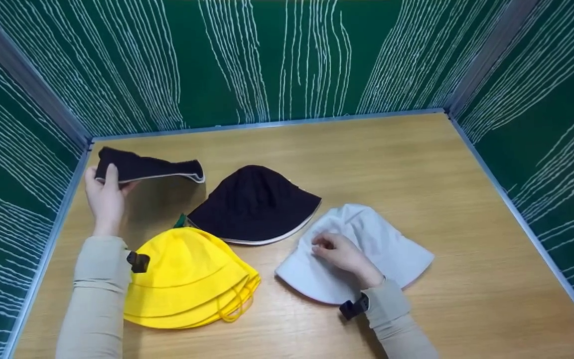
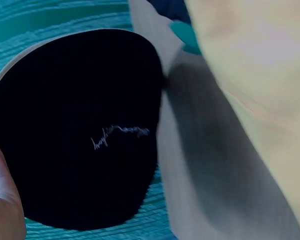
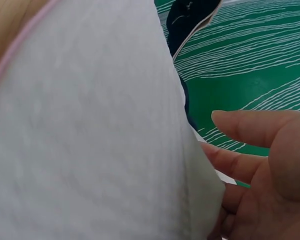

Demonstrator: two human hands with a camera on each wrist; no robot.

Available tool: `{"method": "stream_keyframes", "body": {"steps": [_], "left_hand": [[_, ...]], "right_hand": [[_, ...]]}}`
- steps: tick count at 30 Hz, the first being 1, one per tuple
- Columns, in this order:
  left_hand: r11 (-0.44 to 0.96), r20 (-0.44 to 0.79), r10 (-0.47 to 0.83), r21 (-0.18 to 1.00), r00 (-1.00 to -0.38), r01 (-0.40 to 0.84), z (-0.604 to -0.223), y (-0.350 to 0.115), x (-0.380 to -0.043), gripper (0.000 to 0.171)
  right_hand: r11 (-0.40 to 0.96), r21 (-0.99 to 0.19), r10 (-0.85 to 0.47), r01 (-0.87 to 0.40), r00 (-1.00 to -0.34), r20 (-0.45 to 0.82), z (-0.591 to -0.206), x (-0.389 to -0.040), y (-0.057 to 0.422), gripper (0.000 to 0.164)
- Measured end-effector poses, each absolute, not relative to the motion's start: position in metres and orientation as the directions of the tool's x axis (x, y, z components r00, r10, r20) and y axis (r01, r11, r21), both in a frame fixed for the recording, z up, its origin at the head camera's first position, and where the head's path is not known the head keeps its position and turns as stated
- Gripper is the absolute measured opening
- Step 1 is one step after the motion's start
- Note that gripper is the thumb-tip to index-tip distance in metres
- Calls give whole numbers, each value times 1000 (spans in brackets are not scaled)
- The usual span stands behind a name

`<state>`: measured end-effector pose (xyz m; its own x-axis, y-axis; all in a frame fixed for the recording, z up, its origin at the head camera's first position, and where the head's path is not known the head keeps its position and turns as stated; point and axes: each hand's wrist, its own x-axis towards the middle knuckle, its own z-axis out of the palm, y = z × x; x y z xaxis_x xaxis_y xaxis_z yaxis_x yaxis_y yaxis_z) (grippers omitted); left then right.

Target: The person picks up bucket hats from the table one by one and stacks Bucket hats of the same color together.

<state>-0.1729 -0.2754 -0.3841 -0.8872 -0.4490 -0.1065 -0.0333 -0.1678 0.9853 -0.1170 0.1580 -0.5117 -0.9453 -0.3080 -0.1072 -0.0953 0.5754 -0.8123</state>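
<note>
At the far left of the head view, my left hand holds a dark bucket hat by its edge, the thumb lying on the cloth. The hat is lifted, with a shadow beneath it; the left wrist view shows pale scribbled stitching on its dark cloth. My right hand is over a pale grey hat, fingers loosely bent. In the right wrist view its thumb and index finger stand apart with nothing pinched between them; the other fingers are partly hidden by the pale cloth.
Another dark hat with a light brim edge lies mid-table. Nearer, at left, is a stack of yellow hats with a cord hanging out and a green tip behind. Green walls with white lines enclose the wooden table.
</note>
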Motion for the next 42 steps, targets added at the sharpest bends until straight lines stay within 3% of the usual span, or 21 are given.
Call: {"method": "stream_keyframes", "body": {"steps": [10, 15, 19, 24, 30, 35, 42], "left_hand": [[-349, 56, -377, 916, -925, 198, -358, -230, -160, 10], [-442, 90, -301, 869, -949, 223, -346, -206, -149, 9], [-498, 126, -227, 837, -966, 226, -340, -189, -139, 8], [-545, 144, -106, 819, -984, 178, -338, -168, -123, 5], [-553, 162, 88, 829, -983, 87, -343, -157, -109, 6], [-492, 155, 182, 870, -971, 46, -352, -163, -104, 5], [-319, 59, 181, 948, -982, -2, -368, -184, -102, 4]], "right_hand": [[430, -903, -298, -13, -946, -129, -505, -118, 155, 19], [79, -973, -302, 219, -925, -233, -495, -122, 146, 34], [-243, -864, -365, 440, -867, -339, -486, -130, 135, 46], [-438, -672, -454, 598, -792, -408, -478, -141, 122, 58], [-658, -422, -459, 623, -777, -432, -480, -152, 115, 24], [-704, -376, -473, 603, -792, -385, -484, -153, 121, 32], [-609, -574, -449, 547, -835, -318, -484, -155, 139, 31]]}}
